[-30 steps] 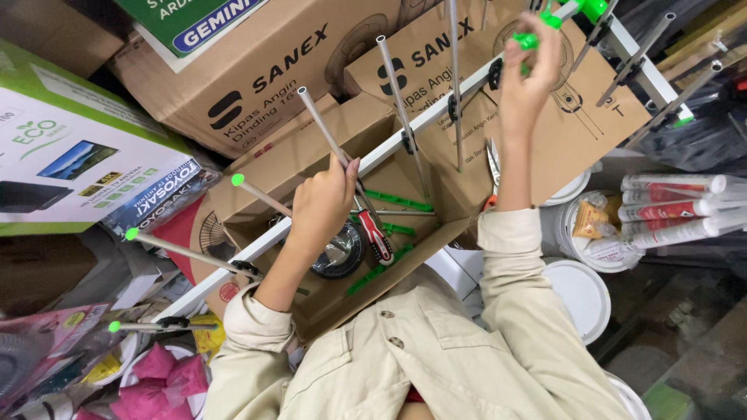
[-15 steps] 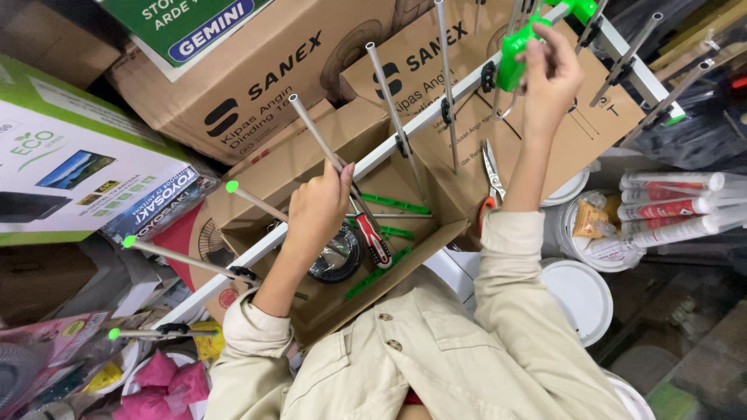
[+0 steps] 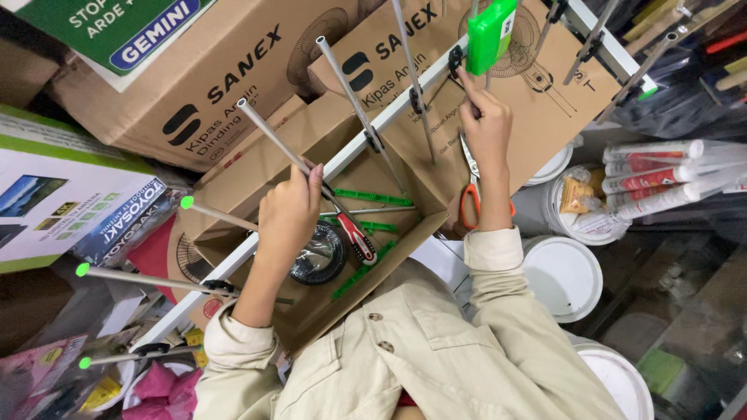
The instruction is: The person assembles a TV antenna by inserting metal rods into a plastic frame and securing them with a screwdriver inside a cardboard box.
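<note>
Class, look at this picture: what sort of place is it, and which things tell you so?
Probably a shop storeroom or repair corner: stacked fan cartons, white buckets, and a left hand and right hand on an antenna.

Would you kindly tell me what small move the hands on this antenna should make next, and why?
Probably steady the white boom with the left hand, which already grips a metal rod, while the right hand seats the green plastic piece its fingertips touch.

A white antenna boom (image 3: 405, 109) slants across the open carton, thin grey rods (image 3: 272, 140) clipped crosswise, some green-tipped.
</note>
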